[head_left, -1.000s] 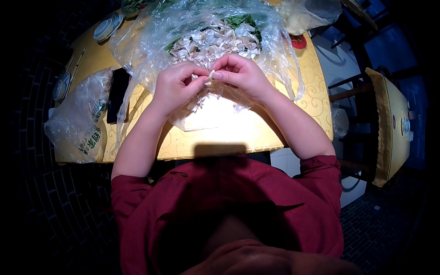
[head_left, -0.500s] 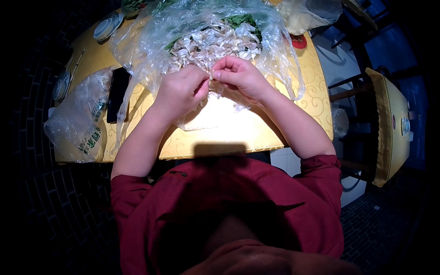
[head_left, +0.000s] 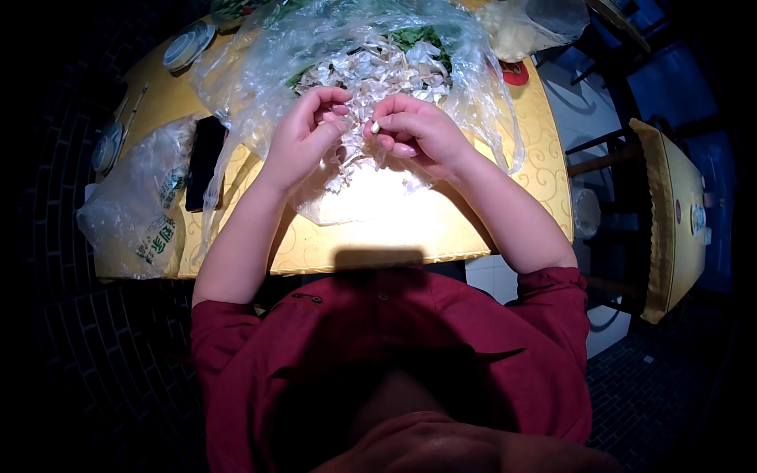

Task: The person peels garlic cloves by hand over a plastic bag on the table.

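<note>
My right hand (head_left: pixel 418 135) pinches a small pale garlic clove (head_left: pixel 375 127) between thumb and fingertips. A short way to its left, my left hand (head_left: pixel 306 135) has its fingers bent, with a gap between thumb and forefinger; I see nothing held there. Both hands hover over the near side of a heap of papery garlic skins (head_left: pixel 367 75). The heap lies on a spread clear plastic bag (head_left: pixel 252 79), and green leaves (head_left: pixel 418 35) show at its far side. Some loose skins lie below the hands in bright light.
The table has a yellow patterned cloth (head_left: pixel 540 142). To the left are a dark phone (head_left: pixel 206 162), a plastic bag with green print (head_left: pixel 134 213) and stacked dishes (head_left: pixel 185 49). Another filled plastic bag (head_left: pixel 520 27) sits at the far right, near a red round item (head_left: pixel 515 73).
My hands were together at the fingertips and have moved apart. The left hand has shifted left and opened its fingers; the clove now shows in my right hand.
</note>
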### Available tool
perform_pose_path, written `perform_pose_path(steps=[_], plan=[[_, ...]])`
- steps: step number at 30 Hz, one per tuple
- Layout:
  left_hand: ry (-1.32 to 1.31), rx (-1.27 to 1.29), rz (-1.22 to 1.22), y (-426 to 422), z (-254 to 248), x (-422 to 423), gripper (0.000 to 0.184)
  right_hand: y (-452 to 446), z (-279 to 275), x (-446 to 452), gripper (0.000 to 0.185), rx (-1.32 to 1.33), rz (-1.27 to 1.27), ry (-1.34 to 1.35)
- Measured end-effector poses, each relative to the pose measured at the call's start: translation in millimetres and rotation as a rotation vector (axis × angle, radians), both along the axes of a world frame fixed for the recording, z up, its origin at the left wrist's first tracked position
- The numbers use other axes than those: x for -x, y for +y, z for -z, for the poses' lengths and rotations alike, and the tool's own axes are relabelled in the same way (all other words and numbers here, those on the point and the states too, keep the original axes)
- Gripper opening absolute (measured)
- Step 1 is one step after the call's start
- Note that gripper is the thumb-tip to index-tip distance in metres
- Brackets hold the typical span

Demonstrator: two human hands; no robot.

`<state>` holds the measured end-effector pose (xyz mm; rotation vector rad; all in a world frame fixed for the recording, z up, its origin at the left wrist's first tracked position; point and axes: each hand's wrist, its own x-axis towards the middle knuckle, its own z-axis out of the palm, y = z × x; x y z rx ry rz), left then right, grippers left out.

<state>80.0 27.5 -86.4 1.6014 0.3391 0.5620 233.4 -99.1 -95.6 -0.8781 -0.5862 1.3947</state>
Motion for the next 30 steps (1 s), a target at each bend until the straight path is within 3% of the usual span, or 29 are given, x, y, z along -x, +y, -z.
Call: perform_pose_path(steps=[6, 9, 12, 13, 15, 16, 19, 20, 22, 24, 26, 29, 30], plan=[[-0.011, 0.270, 0.176, 5, 3, -2, 0.031, -1, -5, 0, 0.012, 0.033, 0.029, 0.084], [0.020, 0.166, 0.137, 1, 1, -3, 0.034, -2, -5, 2, 0.015, -0.032, -0.002, 0.017], [0.005, 0.025, 0.122, -6, 0, -3, 0.039, -5, -16, 13, 0.017, -0.132, 0.050, -0.056], [0.081, -0.141, 0.108, -9, 0, -2, 0.041, -5, -18, 16, 0.018, -0.169, 0.078, -0.079], [0.233, -0.474, 0.080, -12, -1, -1, 0.046, -1, -7, 17, 0.017, -0.174, 0.106, -0.318], [0.169, -0.622, 0.090, -12, 3, -2, 0.050, 1, -2, 17, 0.017, -0.176, 0.119, -0.438], [0.127, -0.741, 0.074, -18, 3, -2, 0.049, 1, 3, 17, 0.017, -0.069, 0.052, -0.800], [0.116, -0.659, 0.048, -17, 6, -2, 0.047, 2, 2, 17, 0.016, -0.070, 0.074, -0.796], [0.093, -0.496, -0.006, -13, 11, -2, 0.044, 1, 1, 16, 0.015, -0.098, 0.112, -0.441], [0.067, -0.493, -0.033, -10, 6, 0, 0.038, -2, -4, 8, 0.016, -0.071, 0.058, -0.179], [0.039, -0.457, -0.050, -8, 2, -1, 0.022, -1, -5, 8, 0.016, -0.071, 0.054, -0.149], [0.019, -0.554, -0.010, -5, -1, 0, 0.014, -1, -7, 8, 0.016, -0.066, 0.023, -0.095], [0.021, -0.408, 0.005, -6, -1, 1, 0.013, -1, -7, 7, 0.015, -0.064, 0.008, -0.075]])
